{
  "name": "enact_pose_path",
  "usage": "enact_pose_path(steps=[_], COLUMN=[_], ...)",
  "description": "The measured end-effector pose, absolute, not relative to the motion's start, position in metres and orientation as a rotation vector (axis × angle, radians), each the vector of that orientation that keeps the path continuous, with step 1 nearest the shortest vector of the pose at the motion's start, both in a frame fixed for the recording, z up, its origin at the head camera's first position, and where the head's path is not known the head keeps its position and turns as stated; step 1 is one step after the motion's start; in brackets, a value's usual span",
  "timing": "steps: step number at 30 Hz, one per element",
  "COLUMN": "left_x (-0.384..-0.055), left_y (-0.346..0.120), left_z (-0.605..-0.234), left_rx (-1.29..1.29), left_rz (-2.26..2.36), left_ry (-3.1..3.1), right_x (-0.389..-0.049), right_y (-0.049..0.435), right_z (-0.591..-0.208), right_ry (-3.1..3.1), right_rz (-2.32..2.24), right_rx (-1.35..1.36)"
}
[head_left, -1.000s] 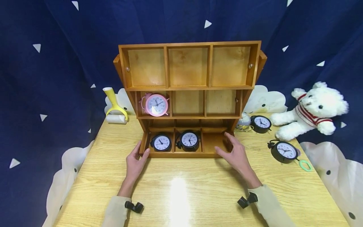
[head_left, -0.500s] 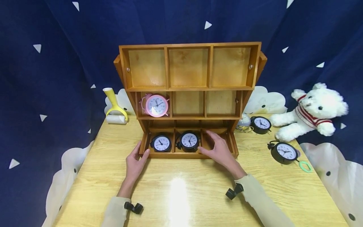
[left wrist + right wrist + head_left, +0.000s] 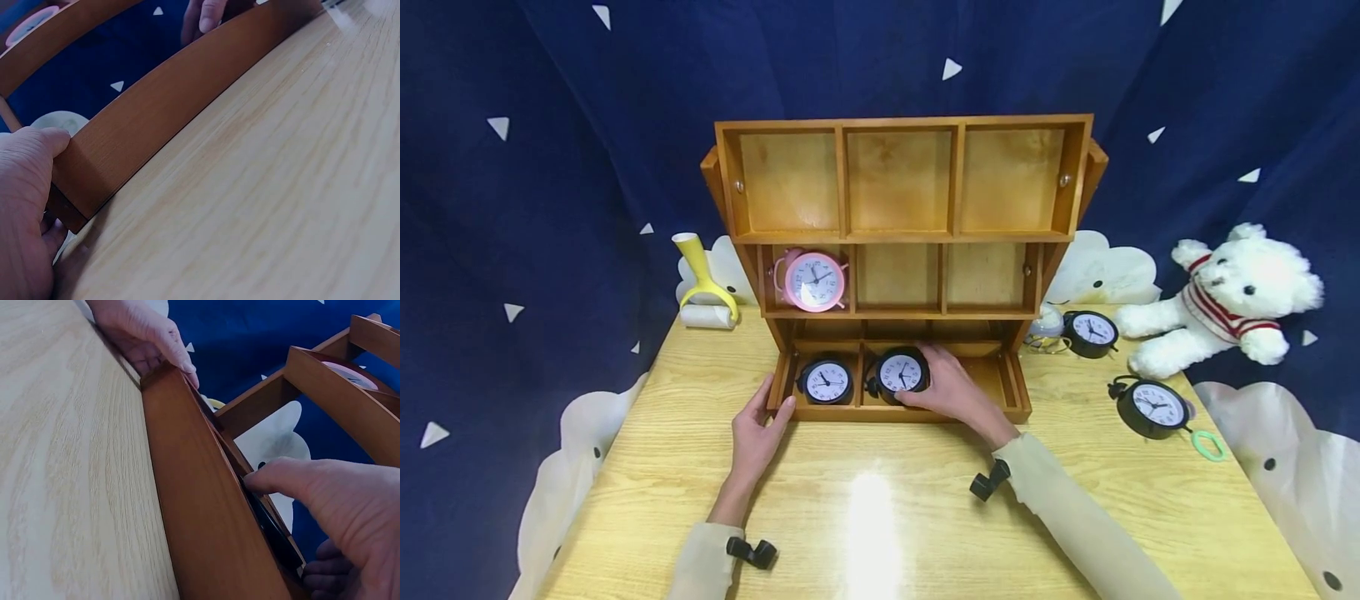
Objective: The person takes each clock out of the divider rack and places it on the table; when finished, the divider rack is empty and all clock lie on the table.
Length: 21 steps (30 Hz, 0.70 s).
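Note:
A three-tier wooden shelf [image 3: 895,237] with divided compartments stands on the table. My left hand [image 3: 762,429] holds the front left corner of its lowest tier, thumb over the front rim and fingers along the side. In the middle compartment of that tier lies a black alarm clock [image 3: 901,372], face up. My right hand [image 3: 953,387] grips this clock from the right, thumb at its front edge and fingers at its back; in the right wrist view the thumb touches the black casing. Another black alarm clock [image 3: 827,382] lies in the left compartment.
A pink alarm clock [image 3: 815,282] sits in the middle tier's left compartment. To the right are two black alarm clocks, one farther back [image 3: 1091,332] and one nearer [image 3: 1152,407], a green ring [image 3: 1207,445] and a white teddy bear [image 3: 1232,300]. A yellow-handled roller [image 3: 703,279] stands at left.
My right hand has moved left from the right compartment to the middle one and taken hold of the black alarm clock there. The left hand stays at the shelf's corner.

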<state>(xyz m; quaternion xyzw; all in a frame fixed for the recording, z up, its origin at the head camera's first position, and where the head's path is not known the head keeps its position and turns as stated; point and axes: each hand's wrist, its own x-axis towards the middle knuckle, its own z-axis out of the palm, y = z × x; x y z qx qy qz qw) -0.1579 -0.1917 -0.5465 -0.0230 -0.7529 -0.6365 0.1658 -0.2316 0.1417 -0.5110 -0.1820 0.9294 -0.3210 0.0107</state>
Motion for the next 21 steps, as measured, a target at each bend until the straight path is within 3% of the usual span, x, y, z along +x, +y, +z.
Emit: enact_pose_path(steps=[13,21], left_x=[-0.157,-0.157], left_y=[-0.192,-0.191], left_z=[-0.546,-0.545], left_rx=[-0.052,-0.048], left_rz=[-1.817,-1.813], left_ry=[-2.153,-2.147], right_x=[-0.233,-0.236], right_y=[0.133,0.133], right_z=[-0.517,-0.525], right_ry=[2.979,3.029], right_rz=[-0.841,-0.977], right_rx=[-0.563,-0.613])
